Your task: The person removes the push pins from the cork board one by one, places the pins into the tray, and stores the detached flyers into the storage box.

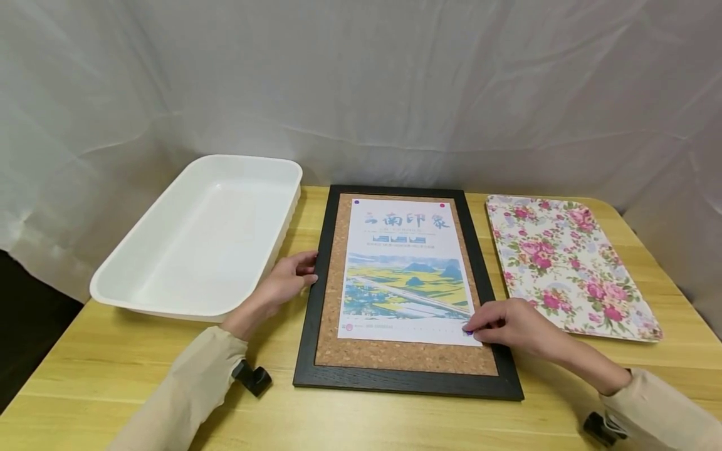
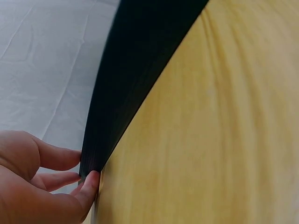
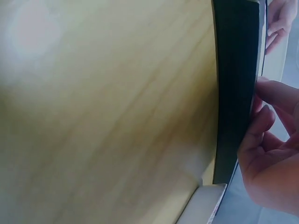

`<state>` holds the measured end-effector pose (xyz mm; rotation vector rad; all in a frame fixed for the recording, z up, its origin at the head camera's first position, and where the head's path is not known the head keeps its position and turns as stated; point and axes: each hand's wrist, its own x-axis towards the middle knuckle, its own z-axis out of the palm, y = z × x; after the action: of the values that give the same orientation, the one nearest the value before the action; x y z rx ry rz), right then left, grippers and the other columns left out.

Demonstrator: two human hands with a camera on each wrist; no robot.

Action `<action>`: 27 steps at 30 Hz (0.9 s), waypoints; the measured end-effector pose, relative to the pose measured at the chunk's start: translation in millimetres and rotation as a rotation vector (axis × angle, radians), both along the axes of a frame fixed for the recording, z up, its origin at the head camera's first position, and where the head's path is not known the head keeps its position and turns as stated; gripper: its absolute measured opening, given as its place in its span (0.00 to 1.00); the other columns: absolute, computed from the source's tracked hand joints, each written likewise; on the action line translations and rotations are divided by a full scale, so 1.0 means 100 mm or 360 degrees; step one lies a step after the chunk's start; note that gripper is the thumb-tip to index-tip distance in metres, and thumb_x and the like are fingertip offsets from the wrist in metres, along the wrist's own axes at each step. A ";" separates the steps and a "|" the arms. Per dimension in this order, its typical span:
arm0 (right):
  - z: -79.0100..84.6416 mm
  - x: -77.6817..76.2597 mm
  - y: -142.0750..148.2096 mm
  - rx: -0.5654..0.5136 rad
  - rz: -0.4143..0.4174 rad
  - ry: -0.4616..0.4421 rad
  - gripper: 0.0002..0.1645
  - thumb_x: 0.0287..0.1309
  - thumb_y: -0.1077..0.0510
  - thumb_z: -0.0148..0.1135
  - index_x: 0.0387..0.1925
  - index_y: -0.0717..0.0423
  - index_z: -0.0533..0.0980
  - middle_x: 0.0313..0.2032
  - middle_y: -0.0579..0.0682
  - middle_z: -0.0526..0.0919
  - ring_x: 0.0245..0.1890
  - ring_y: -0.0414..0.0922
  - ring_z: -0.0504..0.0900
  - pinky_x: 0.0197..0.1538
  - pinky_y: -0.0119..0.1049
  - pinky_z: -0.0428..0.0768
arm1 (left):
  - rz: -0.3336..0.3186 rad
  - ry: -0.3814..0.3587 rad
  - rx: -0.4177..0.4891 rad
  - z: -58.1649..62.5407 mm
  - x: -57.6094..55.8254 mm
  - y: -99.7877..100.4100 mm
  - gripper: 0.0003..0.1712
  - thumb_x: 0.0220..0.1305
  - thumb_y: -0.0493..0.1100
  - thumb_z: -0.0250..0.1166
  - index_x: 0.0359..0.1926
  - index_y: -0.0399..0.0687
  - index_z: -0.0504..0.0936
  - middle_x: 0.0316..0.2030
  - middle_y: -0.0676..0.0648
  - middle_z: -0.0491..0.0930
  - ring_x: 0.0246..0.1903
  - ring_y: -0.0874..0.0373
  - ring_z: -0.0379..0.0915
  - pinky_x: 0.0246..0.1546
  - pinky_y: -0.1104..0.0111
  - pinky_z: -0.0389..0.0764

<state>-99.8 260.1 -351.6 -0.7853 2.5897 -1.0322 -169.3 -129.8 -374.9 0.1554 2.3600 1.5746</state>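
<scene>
A black-framed cork board (image 1: 406,357) lies flat on the table, with a printed landscape poster (image 1: 389,250) on its cork. At the poster's lower right corner, my right hand (image 1: 513,326) pinches a small purple push pin (image 1: 469,332); the fingertips partly hide it. A purple pin (image 1: 356,202) and a red pin (image 1: 442,205) sit in the poster's top corners. My left hand (image 1: 284,279) rests its fingertips against the frame's left outer side. The left wrist view shows those fingers (image 2: 63,158) at the black edge (image 2: 126,79); in the right wrist view the pin is hidden.
To the left stands a white plastic tray (image 1: 194,304), close beside my left forearm. A floral-patterned tray (image 1: 570,257) lies right of the board. Behind the wooden table (image 1: 271,419) hangs a grey-white cloth (image 1: 361,94).
</scene>
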 end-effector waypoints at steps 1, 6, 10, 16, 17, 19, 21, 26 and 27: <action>0.00 0.00 0.00 -0.0005 0.0005 -0.0016 0.08 0.50 0.62 0.65 0.33 0.51 0.84 0.34 0.42 0.81 0.37 0.39 0.77 0.34 0.31 0.76 | 0.0000 0.0000 0.0000 0.00 0.00 0.00 0.31 0.62 0.28 0.52 0.66 0.35 0.57 0.56 0.36 0.66 0.52 0.47 0.63 0.46 0.61 0.69; 0.01 -0.01 0.00 -0.0021 0.0012 -0.0116 0.07 0.51 0.63 0.64 0.34 0.52 0.83 0.33 0.44 0.81 0.23 0.36 0.73 0.25 0.31 0.72 | 0.0005 -0.0003 -0.0002 0.01 0.00 0.00 0.30 0.62 0.28 0.52 0.66 0.35 0.57 0.56 0.36 0.66 0.52 0.47 0.63 0.46 0.61 0.69; 0.03 -0.02 0.00 0.0025 0.0014 -0.0161 0.07 0.52 0.63 0.63 0.34 0.53 0.83 0.29 0.42 0.80 0.20 0.36 0.71 0.23 0.30 0.71 | 0.0006 -0.0010 -0.0010 0.01 0.00 0.01 0.30 0.62 0.28 0.52 0.66 0.36 0.57 0.56 0.37 0.66 0.52 0.47 0.63 0.46 0.61 0.69; 0.04 0.00 -0.03 0.0144 -0.0001 -0.0038 0.09 0.49 0.61 0.65 0.35 0.51 0.82 0.30 0.39 0.78 0.19 0.34 0.67 0.22 0.30 0.69 | 0.0013 -0.0003 -0.0018 0.02 0.00 0.00 0.31 0.63 0.28 0.52 0.66 0.36 0.57 0.56 0.37 0.66 0.52 0.47 0.63 0.46 0.61 0.69; 0.04 0.00 -0.03 0.0149 -0.0012 -0.0019 0.09 0.48 0.61 0.66 0.35 0.51 0.82 0.30 0.39 0.78 0.19 0.35 0.67 0.22 0.30 0.69 | 0.0017 -0.0006 -0.0017 0.02 0.00 0.01 0.31 0.62 0.28 0.52 0.66 0.36 0.57 0.56 0.38 0.66 0.52 0.47 0.63 0.46 0.61 0.69; 0.04 0.01 -0.04 0.0157 -0.0035 -0.0003 0.10 0.47 0.61 0.67 0.35 0.50 0.82 0.31 0.39 0.78 0.20 0.35 0.67 0.23 0.30 0.69 | 0.0021 -0.0010 -0.0023 0.02 0.00 0.01 0.31 0.62 0.28 0.52 0.66 0.37 0.57 0.56 0.38 0.66 0.52 0.47 0.63 0.46 0.62 0.69; 0.04 0.02 -0.04 0.0160 -0.0061 -0.0019 0.10 0.47 0.60 0.67 0.35 0.50 0.82 0.31 0.40 0.78 0.19 0.35 0.67 0.22 0.30 0.69 | 0.0026 -0.0016 -0.0025 0.02 0.00 0.01 0.31 0.62 0.28 0.52 0.66 0.37 0.57 0.56 0.38 0.66 0.52 0.47 0.63 0.45 0.62 0.69; 0.03 0.02 -0.03 0.0158 -0.0078 -0.0044 0.09 0.47 0.60 0.67 0.34 0.50 0.83 0.31 0.40 0.79 0.19 0.35 0.68 0.22 0.30 0.69 | 0.0027 -0.0014 -0.0011 0.01 0.01 0.01 0.30 0.62 0.27 0.52 0.66 0.36 0.58 0.56 0.37 0.67 0.52 0.47 0.64 0.45 0.62 0.69; 0.03 0.02 -0.03 0.0155 -0.0071 -0.0046 0.08 0.47 0.60 0.67 0.34 0.49 0.83 0.31 0.40 0.79 0.19 0.35 0.68 0.22 0.30 0.69 | 0.0027 -0.0013 -0.0009 0.01 0.01 0.01 0.30 0.62 0.27 0.52 0.65 0.36 0.58 0.56 0.37 0.67 0.52 0.47 0.64 0.45 0.62 0.69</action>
<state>-98.2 256.8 -348.3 -0.6869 2.6219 -0.9150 -168.7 -128.7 -374.0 0.1275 2.3651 1.5733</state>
